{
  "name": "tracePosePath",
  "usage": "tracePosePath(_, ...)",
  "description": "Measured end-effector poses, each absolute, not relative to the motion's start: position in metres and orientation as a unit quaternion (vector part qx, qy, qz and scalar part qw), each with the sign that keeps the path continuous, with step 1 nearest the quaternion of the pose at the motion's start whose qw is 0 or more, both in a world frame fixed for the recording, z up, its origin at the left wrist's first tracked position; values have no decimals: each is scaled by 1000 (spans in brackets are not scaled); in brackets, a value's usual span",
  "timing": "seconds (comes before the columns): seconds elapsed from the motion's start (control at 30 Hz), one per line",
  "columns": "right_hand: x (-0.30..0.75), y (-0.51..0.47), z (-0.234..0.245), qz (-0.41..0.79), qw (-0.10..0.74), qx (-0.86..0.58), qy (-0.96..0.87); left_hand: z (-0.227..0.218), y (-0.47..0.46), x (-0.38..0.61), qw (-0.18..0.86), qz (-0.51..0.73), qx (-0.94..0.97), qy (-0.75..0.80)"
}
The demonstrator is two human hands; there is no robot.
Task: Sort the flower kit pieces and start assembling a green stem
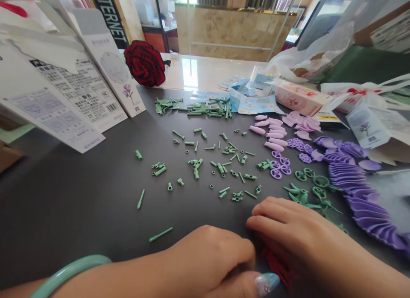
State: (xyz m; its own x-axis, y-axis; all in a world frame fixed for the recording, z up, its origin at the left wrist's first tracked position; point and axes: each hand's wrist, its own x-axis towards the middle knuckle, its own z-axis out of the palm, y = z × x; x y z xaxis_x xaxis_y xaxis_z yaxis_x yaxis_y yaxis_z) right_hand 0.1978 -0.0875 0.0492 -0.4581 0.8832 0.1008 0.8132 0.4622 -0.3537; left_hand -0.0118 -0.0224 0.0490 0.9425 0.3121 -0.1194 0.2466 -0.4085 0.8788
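Observation:
My left hand (211, 259), with a jade-green bangle (72, 274) on its wrist, is closed low in the middle of the view. Its fingers curl under, and its thumb shows a glossy blue nail; anything inside it is hidden. To its right, my right hand (288, 229) has its fingers together and bent down, the tips out of sight. Beneath the right palm a dark red, stringy thing (278, 266) partly shows. Small green connector pieces (221, 167) lie scattered beyond both hands. One thin green rod (161, 234) lies just beyond my left wrist.
Purple petals (368, 204), lilac pieces (275, 135) and green leaf parts (303, 195) are grouped at the right. Green stems (205, 108) lie at the back near a red crocheted flower (145, 63). White boxes (112, 63) stand left; a pink box (294, 95) lies back right.

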Motion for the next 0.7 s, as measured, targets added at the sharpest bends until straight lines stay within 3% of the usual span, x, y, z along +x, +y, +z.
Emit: tracePosePath(0.7,207,-81,59,46,113,-475,-872,49,-22,-10,548,8,820,165)
